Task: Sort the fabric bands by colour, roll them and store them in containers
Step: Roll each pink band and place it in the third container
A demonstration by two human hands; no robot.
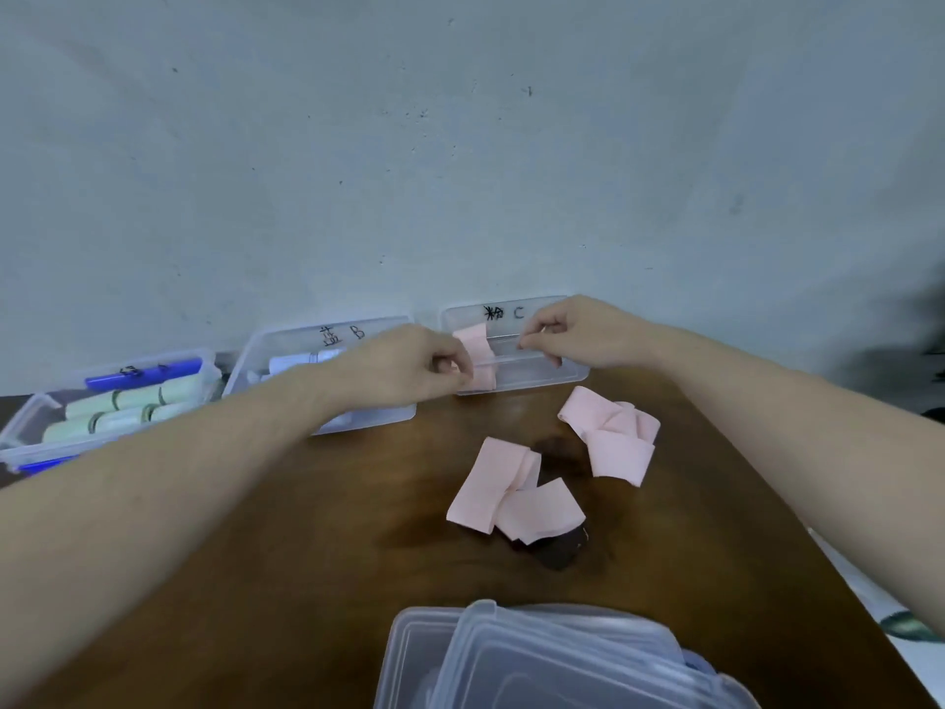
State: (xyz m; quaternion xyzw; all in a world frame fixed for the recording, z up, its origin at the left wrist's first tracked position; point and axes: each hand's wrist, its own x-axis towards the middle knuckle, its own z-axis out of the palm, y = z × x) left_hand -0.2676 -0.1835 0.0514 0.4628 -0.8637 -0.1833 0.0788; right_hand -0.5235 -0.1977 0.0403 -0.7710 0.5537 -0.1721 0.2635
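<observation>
Several flat pink fabric bands lie on the brown table in two loose heaps, one in the middle (pixel 514 496) and one to the right (pixel 611 434). My left hand (pixel 409 368) pinches another pink band (pixel 476 348) and holds it over the left end of the clear container marked C (pixel 572 375). My right hand (pixel 575 332) hovers over the same container with thumb and fingers curled into a pinch. What it pinches is too small to tell. The container marked B (pixel 286 345) holds pale blue rolls. The leftmost container (pixel 30 417) holds green rolls.
The three containers stand in a row against the wall. A stack of clear lids (pixel 542 657) lies at the table's near edge. Small dark items (pixel 557 552) lie under and beside the middle pink heap. The table's edge runs diagonally at the right.
</observation>
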